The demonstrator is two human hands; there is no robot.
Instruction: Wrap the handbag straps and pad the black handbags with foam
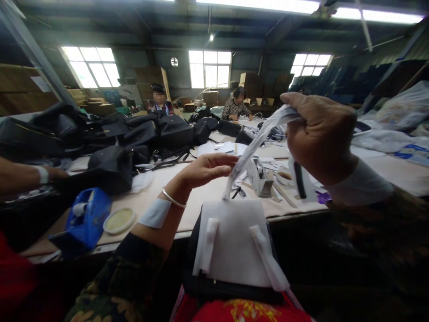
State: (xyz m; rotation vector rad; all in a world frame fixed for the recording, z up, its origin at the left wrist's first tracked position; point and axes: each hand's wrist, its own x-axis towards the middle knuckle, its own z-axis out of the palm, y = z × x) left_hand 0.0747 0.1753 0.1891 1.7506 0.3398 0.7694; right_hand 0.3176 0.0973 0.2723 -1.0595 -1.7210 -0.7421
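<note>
The right hand (318, 134) pinches the top of a crinkled, whitish strip (254, 145); the left hand (209, 171) meets it lower, its grip unclear. Glossy and slanting, the strip narrows toward a smooth white sheet (231, 246) covering a black bag (234, 291) close before the person.

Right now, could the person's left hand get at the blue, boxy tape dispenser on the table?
Probably yes: the left hand is up by the long, whitish strip, but the blue, boxy tape dispenser stands uncovered near the edge of the table, a low, round, yellowish dish beside it hardly in the way.
</note>
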